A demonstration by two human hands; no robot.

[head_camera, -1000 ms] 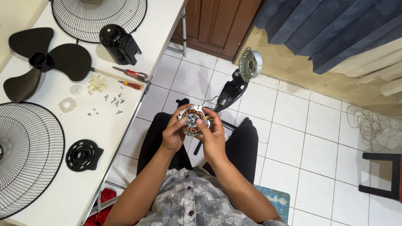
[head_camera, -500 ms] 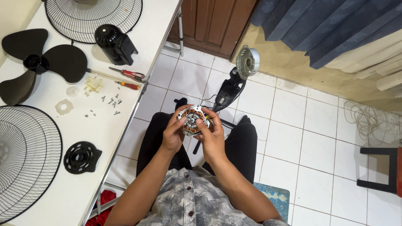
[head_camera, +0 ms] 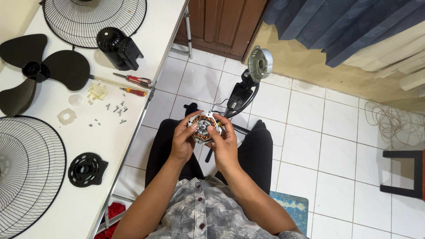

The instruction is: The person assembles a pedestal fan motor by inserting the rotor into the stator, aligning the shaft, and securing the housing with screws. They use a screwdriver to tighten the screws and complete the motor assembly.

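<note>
Holding the round fan motor (head_camera: 202, 128) over my lap, I am wrapping my left hand (head_camera: 183, 140) and right hand (head_camera: 225, 144) around its metal rim, because it looks heavy, hard, with thin copper wires.

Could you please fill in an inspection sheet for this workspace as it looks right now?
Surface: white table on the person's left, tiled floor below.
Job's things: fan motor with copper windings, held over the lap.
Clutter: two wire grilles, black blade, black motor cover, round black plate, two screwdrivers, loose screws.
Grippers: left hand and right hand both grip the motor.
Cables: coiled pale cord on the floor; thin wires at the motor.
Surroundings: fan stand, wooden door, dark curtain.
</note>
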